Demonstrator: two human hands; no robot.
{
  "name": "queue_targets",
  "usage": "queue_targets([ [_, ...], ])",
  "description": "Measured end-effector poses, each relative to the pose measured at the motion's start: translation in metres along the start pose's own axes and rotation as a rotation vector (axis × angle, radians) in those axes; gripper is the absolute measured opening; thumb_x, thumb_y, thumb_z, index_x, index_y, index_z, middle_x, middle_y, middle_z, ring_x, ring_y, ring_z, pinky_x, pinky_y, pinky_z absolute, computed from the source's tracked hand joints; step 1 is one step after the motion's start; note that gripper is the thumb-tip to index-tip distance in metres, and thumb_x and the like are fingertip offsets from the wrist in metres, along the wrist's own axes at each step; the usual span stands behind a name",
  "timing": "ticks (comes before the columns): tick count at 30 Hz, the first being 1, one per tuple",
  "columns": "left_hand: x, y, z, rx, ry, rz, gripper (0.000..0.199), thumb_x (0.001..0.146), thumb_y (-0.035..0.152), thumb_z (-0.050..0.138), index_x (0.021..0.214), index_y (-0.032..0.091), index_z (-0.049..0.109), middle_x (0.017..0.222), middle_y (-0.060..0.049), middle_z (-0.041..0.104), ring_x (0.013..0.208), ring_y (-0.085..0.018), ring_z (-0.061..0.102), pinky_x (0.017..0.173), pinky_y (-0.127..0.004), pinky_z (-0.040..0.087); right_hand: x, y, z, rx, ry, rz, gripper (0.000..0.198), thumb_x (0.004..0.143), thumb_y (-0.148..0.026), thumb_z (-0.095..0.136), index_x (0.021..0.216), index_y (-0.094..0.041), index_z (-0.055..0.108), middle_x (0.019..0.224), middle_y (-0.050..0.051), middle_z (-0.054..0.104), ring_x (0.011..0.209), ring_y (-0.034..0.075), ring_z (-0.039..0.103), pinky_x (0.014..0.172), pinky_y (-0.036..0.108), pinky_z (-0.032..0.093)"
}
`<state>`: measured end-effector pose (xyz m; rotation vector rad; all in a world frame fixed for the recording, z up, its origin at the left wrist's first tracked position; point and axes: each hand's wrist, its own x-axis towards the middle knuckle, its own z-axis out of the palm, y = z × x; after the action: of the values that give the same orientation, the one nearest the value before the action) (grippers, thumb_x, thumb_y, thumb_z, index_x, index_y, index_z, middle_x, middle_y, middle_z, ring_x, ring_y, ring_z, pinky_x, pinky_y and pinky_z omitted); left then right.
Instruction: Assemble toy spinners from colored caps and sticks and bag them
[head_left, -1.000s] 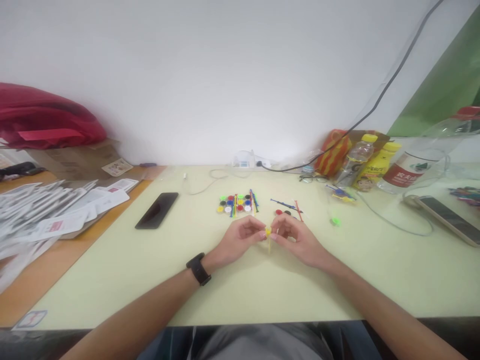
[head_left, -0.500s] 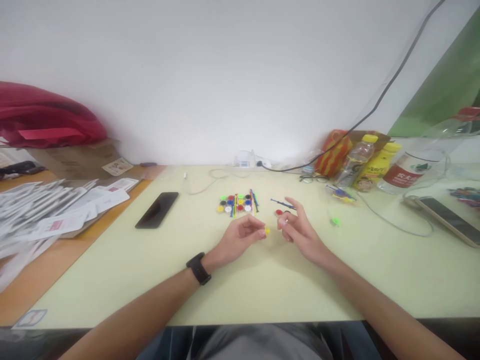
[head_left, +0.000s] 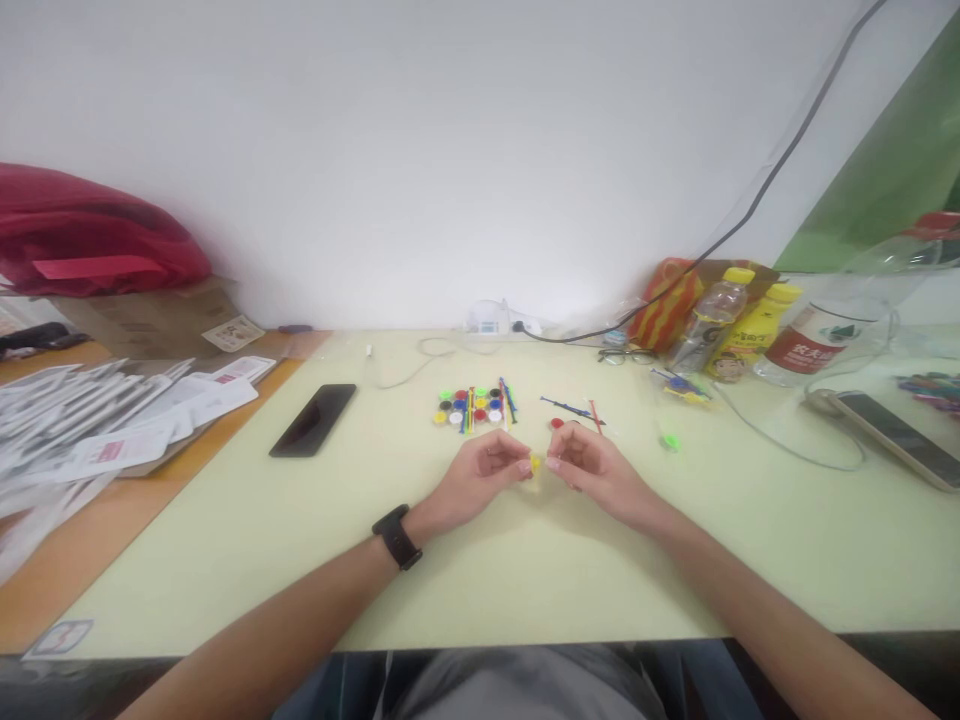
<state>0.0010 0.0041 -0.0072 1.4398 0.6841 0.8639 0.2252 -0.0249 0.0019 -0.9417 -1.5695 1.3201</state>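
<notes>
Thumb and fingertips of my left hand [head_left: 487,470] pinch a small yellow plastic piece [head_left: 535,464]. My right hand [head_left: 596,472] is just to the right of it, thumb and index finger closed together; whatever they hold, if anything, is too small to make out. Behind my hands lie rows of small coloured discs [head_left: 481,416] with thin coloured sticks [head_left: 511,400] among them. Beyond my right hand are a blue stick [head_left: 566,405], a red stick [head_left: 595,416] and a red disc [head_left: 556,424], partly hidden by the fingers.
A black phone [head_left: 313,420] lies to the left, near packets [head_left: 112,420] and a cardboard box [head_left: 150,318]. Bottles [head_left: 750,335], eyeglasses [head_left: 626,356], a cable [head_left: 795,450] and another phone [head_left: 900,435] are at the right. A small green piece [head_left: 670,442] lies nearer.
My right hand has moved left and slightly down toward the yellow piece, its fingers now closed together. The red stick behind it has come into view. My left hand has stayed put.
</notes>
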Motion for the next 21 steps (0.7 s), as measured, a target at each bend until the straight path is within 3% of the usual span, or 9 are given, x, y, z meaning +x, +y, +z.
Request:
queue_targets([
  [9, -0.001, 0.005, 0.002, -0.004, -0.044, -0.013, 0.025, 0.088, 0.036, 0.078, 0.098, 0.016, 0.068, 0.097, -0.007, 0.072, 0.09, -0.018, 0.068, 0.086, -0.033, 0.054, -0.002, -0.001, 0.004, -0.197, 0.0, -0.049, 0.025, 0.093, -0.045, 0.068, 0.1, -0.022, 0.059, 0.097, 0.001, 0.059, 0.067, 0.012, 0.053, 0.065, 0.029, 0.046],
  [12, -0.001, 0.003, 0.001, -0.019, -0.022, -0.005, 0.025, 0.088, 0.036, 0.077, 0.1, 0.016, 0.067, 0.096, -0.006, 0.071, 0.092, -0.018, 0.068, 0.089, -0.035, 0.055, -0.003, 0.001, 0.002, -0.189, 0.036, -0.058, 0.027, 0.096, -0.044, 0.064, 0.112, -0.025, 0.056, 0.099, 0.001, 0.058, 0.068, 0.012, 0.052, 0.066, 0.029, 0.047],
  [16, 0.0, -0.001, 0.0, -0.048, 0.021, 0.023, 0.026, 0.087, 0.035, 0.078, 0.101, 0.016, 0.067, 0.095, -0.004, 0.068, 0.093, -0.018, 0.068, 0.094, -0.039, 0.056, -0.003, 0.006, 0.003, -0.107, 0.125, -0.058, 0.05, 0.1, -0.044, 0.058, 0.142, -0.033, 0.035, 0.096, -0.001, 0.054, 0.066, 0.012, 0.048, 0.062, 0.028, 0.043],
  [19, 0.001, -0.002, -0.001, -0.04, 0.038, 0.029, 0.027, 0.087, 0.036, 0.079, 0.101, 0.017, 0.068, 0.095, -0.004, 0.068, 0.093, -0.018, 0.068, 0.094, -0.04, 0.056, -0.001, 0.009, 0.006, -0.026, 0.184, -0.051, 0.067, 0.099, -0.046, 0.059, 0.15, -0.037, 0.018, 0.093, -0.004, 0.053, 0.062, 0.011, 0.043, 0.059, 0.026, 0.04],
  [21, 0.001, -0.002, -0.001, -0.026, 0.04, 0.027, 0.027, 0.087, 0.036, 0.078, 0.102, 0.017, 0.068, 0.095, -0.005, 0.069, 0.093, -0.019, 0.069, 0.094, -0.04, 0.056, 0.0, 0.01, 0.006, 0.004, 0.234, -0.035, 0.071, 0.096, -0.049, 0.062, 0.151, -0.038, 0.017, 0.093, -0.004, 0.053, 0.06, 0.011, 0.041, 0.057, 0.025, 0.037],
])
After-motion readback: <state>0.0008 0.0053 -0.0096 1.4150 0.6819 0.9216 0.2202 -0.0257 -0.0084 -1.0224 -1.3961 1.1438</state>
